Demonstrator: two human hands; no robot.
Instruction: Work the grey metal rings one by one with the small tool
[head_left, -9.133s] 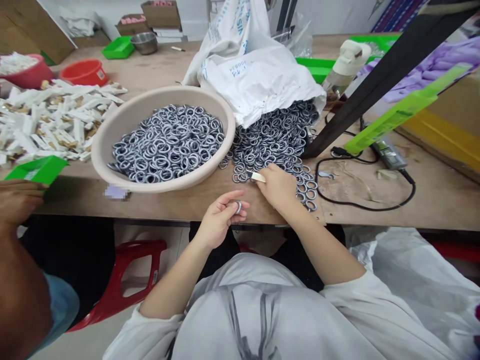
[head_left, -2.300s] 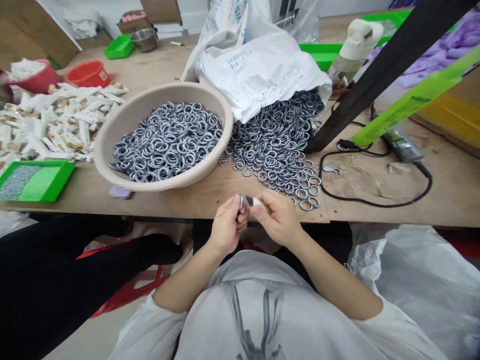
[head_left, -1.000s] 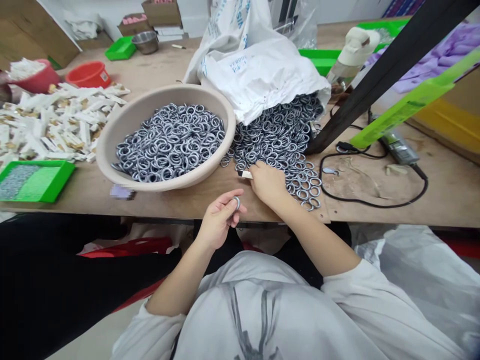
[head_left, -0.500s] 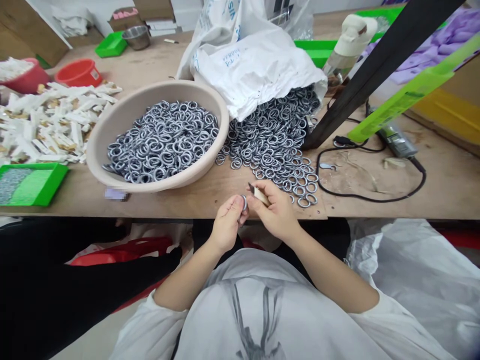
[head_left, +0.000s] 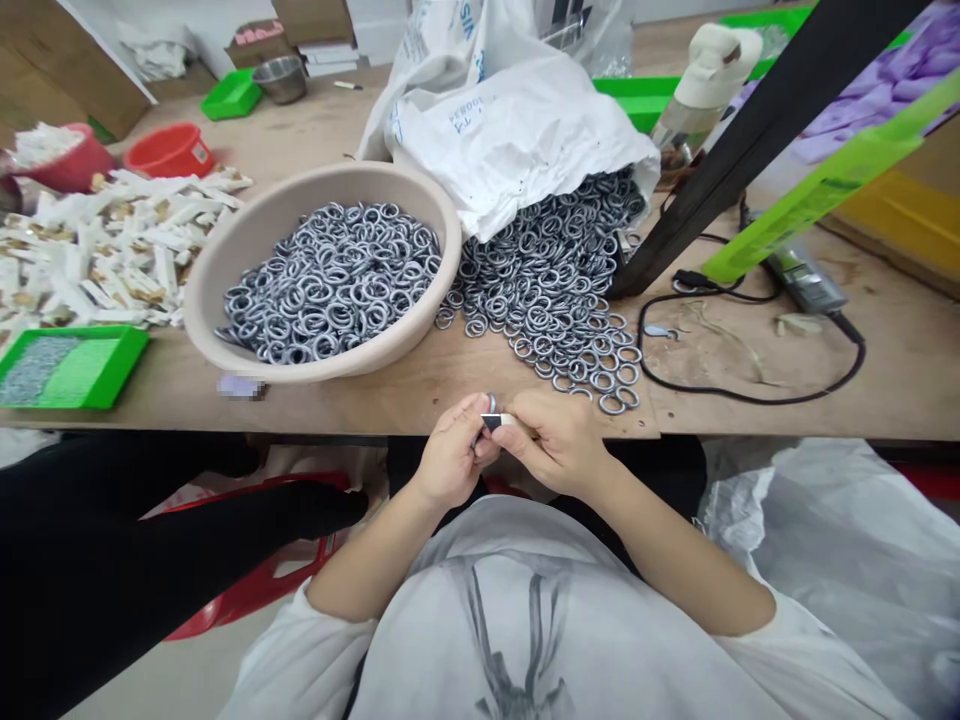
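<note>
My left hand (head_left: 451,455) pinches a grey ring (head_left: 492,403) just off the table's front edge. Closed round a small knife (head_left: 492,421) is my right hand (head_left: 559,440); the dark blade shows beside a pale handle that the fingers mostly cover. The blade lies at the ring, though I cannot tell exactly where it touches. Behind my hands, loose grey rings (head_left: 570,330) spill from a white sack (head_left: 517,130) onto the wooden table (head_left: 450,375). A beige basin (head_left: 201,335) to the left is heaped with the same rings.
White strips (head_left: 112,240) are piled at the left, behind a green tray (head_left: 131,365). A red tub (head_left: 169,150) stands farther back. On the right are a slanting black post (head_left: 720,150), a bright green tube (head_left: 817,190), a cable (head_left: 750,400) and a spray bottle (head_left: 697,90). A person's dark-clad leg (head_left: 247,530) is at left.
My right hand has moved slightly down and turned, bringing the knife blade from pointing up and away to lying across at the ring in my left hand. The view has shifted slightly.
</note>
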